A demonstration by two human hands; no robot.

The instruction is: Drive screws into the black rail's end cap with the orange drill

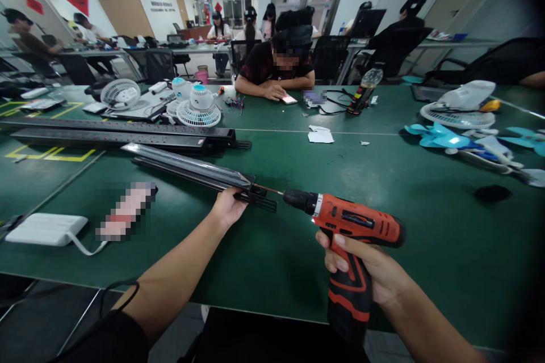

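My right hand (361,261) is wrapped round the grip of a red and black cordless drill (357,221), its small light lit. The drill's long thin bit (271,189) points left and reaches the end of a long black metal rail (191,167). Whether the tip sits in a screw there is too small to tell. Near that same end, my left hand (230,207) grips the rail from below and in front, with some fingers hidden beneath it. The rail slants away to the upper left, its top face shiny.
More long black rails (128,136) lie behind on the green table (289,249). Fan parts (200,105) stand at the back left, blue fan blades (438,136) at the right. A bottle (365,91), paper scraps (320,135), a white power bank (46,229) and a person (276,68) opposite are also there.
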